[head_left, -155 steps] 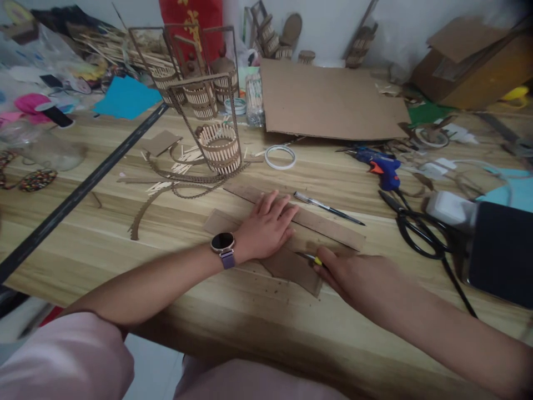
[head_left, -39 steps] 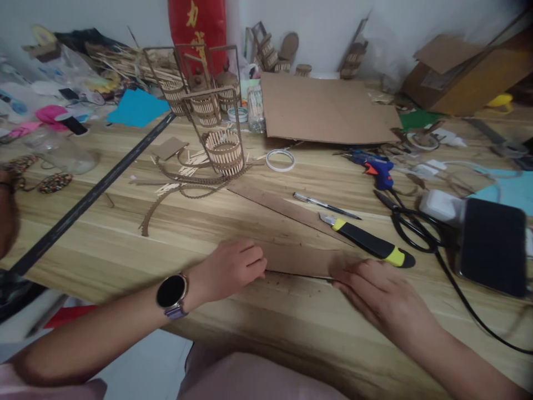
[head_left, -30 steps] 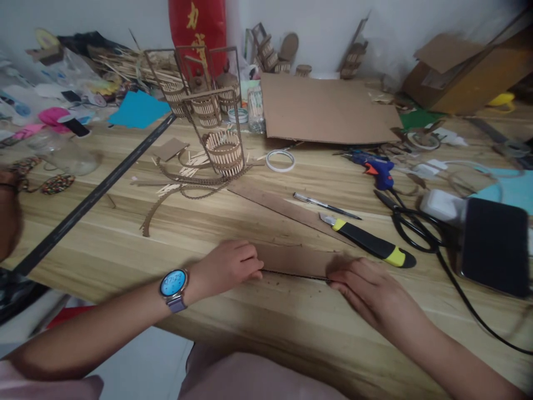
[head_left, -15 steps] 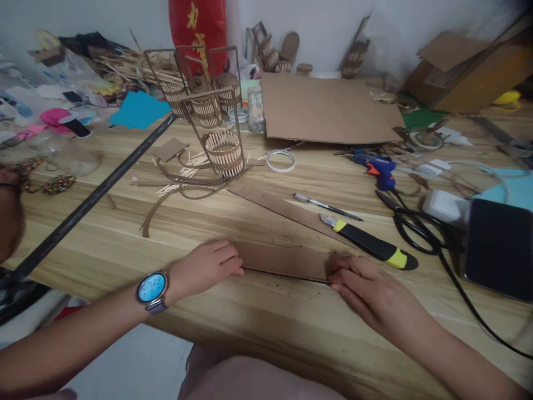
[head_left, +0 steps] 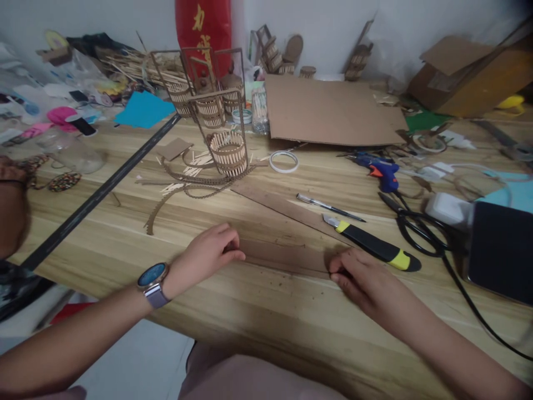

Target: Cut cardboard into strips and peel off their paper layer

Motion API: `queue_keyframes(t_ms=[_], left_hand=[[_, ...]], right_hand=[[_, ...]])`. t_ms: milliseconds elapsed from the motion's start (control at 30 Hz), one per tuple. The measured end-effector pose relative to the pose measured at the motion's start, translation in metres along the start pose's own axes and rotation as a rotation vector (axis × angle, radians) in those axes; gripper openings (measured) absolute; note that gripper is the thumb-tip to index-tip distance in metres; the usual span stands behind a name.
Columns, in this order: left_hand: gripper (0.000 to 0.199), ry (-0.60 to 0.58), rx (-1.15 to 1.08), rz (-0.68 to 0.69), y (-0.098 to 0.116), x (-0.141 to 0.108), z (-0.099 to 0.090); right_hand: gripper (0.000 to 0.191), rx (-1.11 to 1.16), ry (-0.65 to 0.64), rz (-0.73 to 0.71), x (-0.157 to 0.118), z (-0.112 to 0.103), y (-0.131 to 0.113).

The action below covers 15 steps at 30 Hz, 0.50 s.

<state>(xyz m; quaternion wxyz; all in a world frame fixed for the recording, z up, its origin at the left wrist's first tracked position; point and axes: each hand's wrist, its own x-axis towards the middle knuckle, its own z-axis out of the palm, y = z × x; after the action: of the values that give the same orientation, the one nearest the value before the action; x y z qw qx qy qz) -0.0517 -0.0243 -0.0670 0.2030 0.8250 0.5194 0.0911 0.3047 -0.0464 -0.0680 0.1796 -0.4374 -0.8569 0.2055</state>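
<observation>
A brown cardboard strip (head_left: 285, 256) lies along the wooden table before me, stretched between my two hands. My left hand (head_left: 222, 247), with a watch on its wrist, pinches the strip's left end. At the other end my right hand (head_left: 352, 272) has thumb and fingers closed on the strip. Just beyond lies a second, slanting cardboard strip (head_left: 283, 208). A black and yellow utility knife (head_left: 372, 244) rests over its right end, blade out. A pen (head_left: 328, 208) lies behind the knife.
Beyond the strips stands a small stick bucket (head_left: 229, 155) with a tall handle, among loose sticks and curled cardboard. A large cardboard sheet (head_left: 333, 108) lies behind. To the right are a glue gun (head_left: 383, 169), scissors (head_left: 418, 230) and a phone (head_left: 502, 250). Another person's arm (head_left: 12, 214) shows at left.
My left hand has turned, its thumb now showing at the strip's left end. The strip's near edge lies flatter. My right hand stays at the right end. The view has shifted slightly.
</observation>
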Motion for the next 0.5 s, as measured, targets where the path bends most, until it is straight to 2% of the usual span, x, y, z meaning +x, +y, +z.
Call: queue_keyframes(t_ms=[67,133,200,267,367,500], left_hand=[[0.024,0.014,0.006,-0.06,-0.002,0.003,-0.001],[0.027,0.03,0.041,-0.052,-0.002,0.004,-0.003],[0.022,0.042,0.083,0.042,0.001,0.003,-0.004],[0.018,0.039,0.13,0.22,0.011,0.004,-0.001],[0.034,0.03,0.229,0.481,0.033,0.009,0.011],[0.039,-0.035,0.314,0.512,0.059,0.028,0.024]], right_hand=[[0.019,0.025,-0.023,0.018,0.001,0.0,0.001],[0.02,0.049,-0.036,0.032,0.001,-0.001,0.002],[0.021,0.058,-0.034,0.037,0.0,-0.001,0.003],[0.02,0.052,-0.021,0.033,-0.001,0.001,0.003],[0.02,0.025,-0.001,0.039,-0.002,0.003,0.0],[0.023,-0.02,-0.032,0.051,-0.005,-0.004,-0.004]])
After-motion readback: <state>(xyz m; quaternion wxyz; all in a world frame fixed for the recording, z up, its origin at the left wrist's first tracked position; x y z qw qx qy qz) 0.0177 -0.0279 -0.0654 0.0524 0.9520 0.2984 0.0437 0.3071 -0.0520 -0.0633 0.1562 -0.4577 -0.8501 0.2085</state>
